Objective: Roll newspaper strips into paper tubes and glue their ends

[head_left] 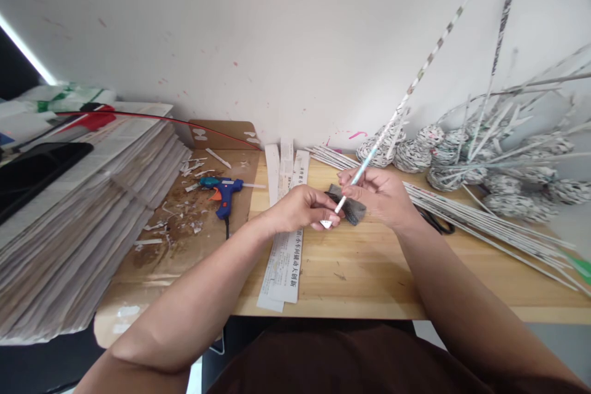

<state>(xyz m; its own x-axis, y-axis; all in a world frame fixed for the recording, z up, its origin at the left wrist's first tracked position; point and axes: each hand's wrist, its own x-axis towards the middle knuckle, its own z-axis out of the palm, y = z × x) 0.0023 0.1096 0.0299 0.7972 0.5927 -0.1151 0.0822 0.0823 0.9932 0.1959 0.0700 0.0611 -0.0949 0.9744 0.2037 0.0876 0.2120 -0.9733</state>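
A long, thin rolled newspaper tube (405, 98) slants up to the right from between my hands, its top leaving the view. My left hand (308, 209) pinches its lower end, where a small white flap of paper shows. Higher up, my right hand (376, 194) holds the same tube between thumb and fingers. Beneath my hands a dark grey crumpled piece of material (354, 210) lies on the wooden table (351, 283). Flat newspaper strips (289, 258), some printed with large characters, lie just left of it, partly under my left forearm.
A blue glue gun (225, 194) rests on brown cardboard (170, 258) among paper scraps. A tall stack of newspapers (92, 228) stands at left, with a black phone-like object (46, 166) on top. On the right are several paper tubes (489, 237), woven newspaper balls (413, 155) and black-handled scissors (436, 221).
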